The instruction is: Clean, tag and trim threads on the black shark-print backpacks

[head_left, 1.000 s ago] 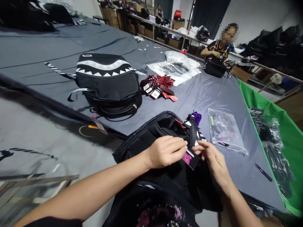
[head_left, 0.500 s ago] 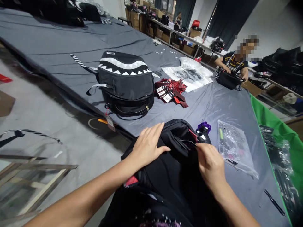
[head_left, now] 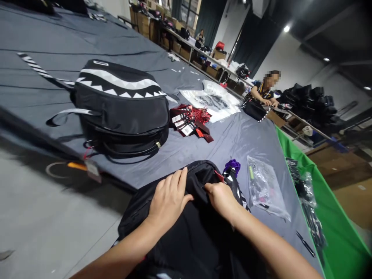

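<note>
Right under you lies the bag (head_left: 186,232): your left hand (head_left: 168,199) presses flat on it, your right hand (head_left: 222,197) pinches its top edge.

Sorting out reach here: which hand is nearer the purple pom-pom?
Right. The right hand sits on the black bag just below-left of the purple pom-pom; the left hand rests farther left.

Bag workshop: backpack (head_left: 122,108), hang tags (head_left: 188,122), stacked cartons (head_left: 145,21).
</note>
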Demonstrator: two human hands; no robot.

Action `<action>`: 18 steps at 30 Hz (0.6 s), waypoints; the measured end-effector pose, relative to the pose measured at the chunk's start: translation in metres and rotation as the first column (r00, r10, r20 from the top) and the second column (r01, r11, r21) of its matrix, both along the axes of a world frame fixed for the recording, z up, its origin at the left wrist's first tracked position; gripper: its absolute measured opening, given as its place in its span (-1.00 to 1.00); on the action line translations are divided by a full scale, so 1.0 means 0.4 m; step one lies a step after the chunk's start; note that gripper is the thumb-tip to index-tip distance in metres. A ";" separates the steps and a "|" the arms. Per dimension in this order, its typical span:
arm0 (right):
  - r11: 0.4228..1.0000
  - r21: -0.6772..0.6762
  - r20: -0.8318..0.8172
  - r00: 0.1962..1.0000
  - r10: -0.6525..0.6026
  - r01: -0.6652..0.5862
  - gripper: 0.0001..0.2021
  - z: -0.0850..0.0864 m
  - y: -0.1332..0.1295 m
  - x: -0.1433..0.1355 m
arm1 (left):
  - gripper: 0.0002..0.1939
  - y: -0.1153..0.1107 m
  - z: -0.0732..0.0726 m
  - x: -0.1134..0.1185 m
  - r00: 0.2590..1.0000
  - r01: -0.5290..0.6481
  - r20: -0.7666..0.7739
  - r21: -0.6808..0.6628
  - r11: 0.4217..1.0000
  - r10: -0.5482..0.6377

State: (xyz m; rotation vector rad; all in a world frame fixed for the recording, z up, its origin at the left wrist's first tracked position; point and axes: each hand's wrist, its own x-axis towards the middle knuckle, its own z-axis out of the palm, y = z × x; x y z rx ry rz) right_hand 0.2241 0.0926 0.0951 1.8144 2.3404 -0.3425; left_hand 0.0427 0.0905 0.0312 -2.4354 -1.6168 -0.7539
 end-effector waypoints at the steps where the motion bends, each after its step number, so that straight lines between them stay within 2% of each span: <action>1: 1.000 -0.004 0.012 1.000 0.012 -0.012 -0.78 -0.003 0.003 0.003 | -0.25 0.004 -0.007 0.002 1.000 0.002 0.002 0.016 1.000 -0.002; 6: 0.996 -0.033 0.118 0.989 0.090 -0.087 -0.84 0.021 0.001 0.003 | -0.31 0.009 -0.032 -0.001 0.998 0.023 0.049 0.097 0.995 -0.028; 8: 0.997 0.021 0.121 0.990 0.066 -0.069 -0.84 0.031 0.005 -0.006 | -0.34 0.010 -0.039 -0.003 0.996 0.032 0.081 0.134 0.990 -0.043; 11: 0.990 0.138 -0.100 0.995 0.008 0.006 -0.82 0.018 0.034 -0.027 | -0.33 0.015 -0.052 -0.007 0.993 0.049 0.099 0.183 0.982 -0.068; 15: 1.000 0.025 -0.494 0.869 0.007 0.006 -0.81 -0.032 0.090 -0.051 | -0.31 0.025 -0.071 -0.016 0.994 0.051 0.080 0.247 0.968 -0.072; 16: 1.000 0.001 -0.531 0.847 -0.002 0.003 -0.82 -0.040 0.099 -0.054 | -0.30 0.027 -0.074 -0.019 0.995 0.052 0.072 0.255 0.966 -0.073; 18: 1.000 0.000 -0.498 0.867 -0.009 0.011 -0.84 -0.047 0.109 -0.057 | -0.28 0.028 -0.079 -0.024 0.995 0.063 0.055 0.263 0.963 -0.080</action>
